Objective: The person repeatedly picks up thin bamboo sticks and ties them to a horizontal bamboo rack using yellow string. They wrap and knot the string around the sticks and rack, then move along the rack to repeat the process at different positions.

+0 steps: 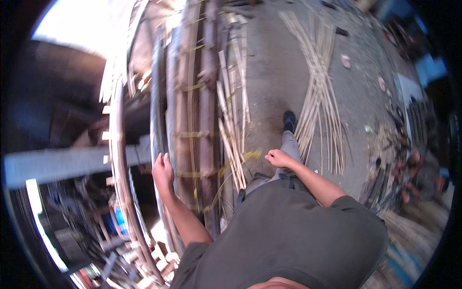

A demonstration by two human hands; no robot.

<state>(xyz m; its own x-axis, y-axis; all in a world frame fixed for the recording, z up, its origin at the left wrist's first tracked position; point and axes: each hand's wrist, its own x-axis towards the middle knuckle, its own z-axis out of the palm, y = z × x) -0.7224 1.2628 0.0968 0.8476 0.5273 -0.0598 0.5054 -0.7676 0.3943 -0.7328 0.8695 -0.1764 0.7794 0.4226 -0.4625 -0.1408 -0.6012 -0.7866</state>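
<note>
My left hand (163, 169) is raised over the long poles at my left, its fingertips a little apart, and nothing shows in it. Just behind it runs a long greyish pole (156, 96); whether the hand touches it I cannot tell. My right hand (278, 158) hangs in front of my body with the fingers curled in, and no object shows in it. Left of that hand, a thick brown pole (208, 106) has yellow ties (192, 174) along it. Thin pale strips (233, 154) lean beside this pole. The picture is blurred by motion.
Crossed bundles of long pale strips (317, 82) lie on the grey floor (267, 62) ahead. My dark shoe (289, 120) is beside them. Another person (423, 180) is low down at the far right, near piled scraps (387, 139). Short wood pieces (161, 257) lie at the lower left.
</note>
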